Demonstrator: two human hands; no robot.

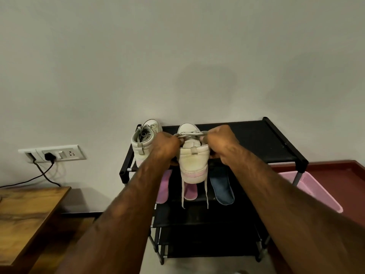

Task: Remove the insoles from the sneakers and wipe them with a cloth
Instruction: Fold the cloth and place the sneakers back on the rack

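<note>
Its inside hidden, the scuffed white pink-soled sneaker (193,162) is gripped at the opening by left hand (167,145) and right hand (219,140), one on each side; flat laces (183,192) dangle over the black fabric rack (256,139).

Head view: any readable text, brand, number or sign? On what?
None readable.
The gripped sneaker: plain heel, no logo shows.
The second sneaker on the shoe rack: no mark legible.
The wall switchboard: no print that can be made out.
The pink basket: no label shows.
</note>
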